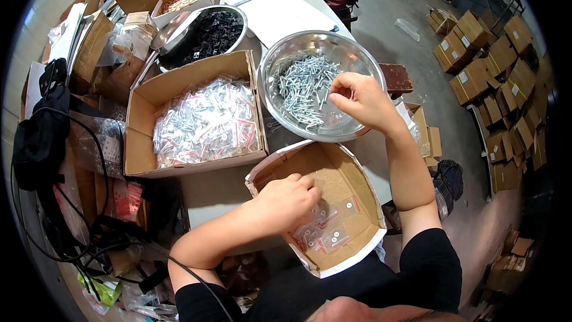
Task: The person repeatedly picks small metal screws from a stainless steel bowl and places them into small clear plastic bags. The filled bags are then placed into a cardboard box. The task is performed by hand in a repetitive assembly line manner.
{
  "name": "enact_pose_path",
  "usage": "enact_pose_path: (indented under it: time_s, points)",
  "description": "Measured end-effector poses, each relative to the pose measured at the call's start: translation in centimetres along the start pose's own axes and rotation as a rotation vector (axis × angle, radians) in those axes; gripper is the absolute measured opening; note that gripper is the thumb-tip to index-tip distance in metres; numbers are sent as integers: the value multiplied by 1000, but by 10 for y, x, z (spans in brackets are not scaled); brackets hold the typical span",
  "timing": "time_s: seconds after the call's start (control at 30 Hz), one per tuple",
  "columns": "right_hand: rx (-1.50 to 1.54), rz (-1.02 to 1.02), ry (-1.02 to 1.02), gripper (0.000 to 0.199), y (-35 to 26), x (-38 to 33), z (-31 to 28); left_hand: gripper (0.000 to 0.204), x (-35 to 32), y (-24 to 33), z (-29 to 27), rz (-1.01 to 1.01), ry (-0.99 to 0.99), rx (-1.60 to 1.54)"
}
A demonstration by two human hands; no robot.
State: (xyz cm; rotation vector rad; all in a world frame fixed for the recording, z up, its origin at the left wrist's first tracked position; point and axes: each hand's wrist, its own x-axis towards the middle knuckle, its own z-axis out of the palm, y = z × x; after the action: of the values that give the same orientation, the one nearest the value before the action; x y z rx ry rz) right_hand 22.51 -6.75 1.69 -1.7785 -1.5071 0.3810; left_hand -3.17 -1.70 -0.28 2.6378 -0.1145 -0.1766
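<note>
Baggies (333, 241) partly behind left hand (291, 200), right hand (362, 101) curled, contents unclear

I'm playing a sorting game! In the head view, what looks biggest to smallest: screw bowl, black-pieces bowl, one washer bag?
1. Screw bowl
2. Black-pieces bowl, partly hidden and farther away
3. Washer bag

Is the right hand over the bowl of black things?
No, the right hand is over the shiny metal bowl of silver screws.
</note>
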Motion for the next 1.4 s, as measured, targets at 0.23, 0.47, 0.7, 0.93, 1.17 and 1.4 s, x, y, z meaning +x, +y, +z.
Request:
enact_pose_path:
  time_s: [0.23, 0.47, 0.7, 0.93, 1.17, 1.4]
  points:
    - [-155, -22, -27, 20, 15, 2, 2, 16, 8, -4, -5, -63, -189, -12]
    - [-307, 2, -147, 23, 25, 3, 3, 8, 11, -12, -11, 47, 319, -399]
    - [-383, 13, -266, 31, 26, 16, 11, 32, 14, -9, -3, -102, 485, -809]
    - [-752, -107, -253, 9, 38, 31, 15, 20, 18, -13, 4, 72, 409, -734]
    - [-1067, -470, -393, 10, 41, 44, 18, 9, 20, -8, 4, 25, 454, -952]
    - [-964, -578, -480, 18, 27, 54, 11, 14, 23, -18, 11, 97, 604, -766]
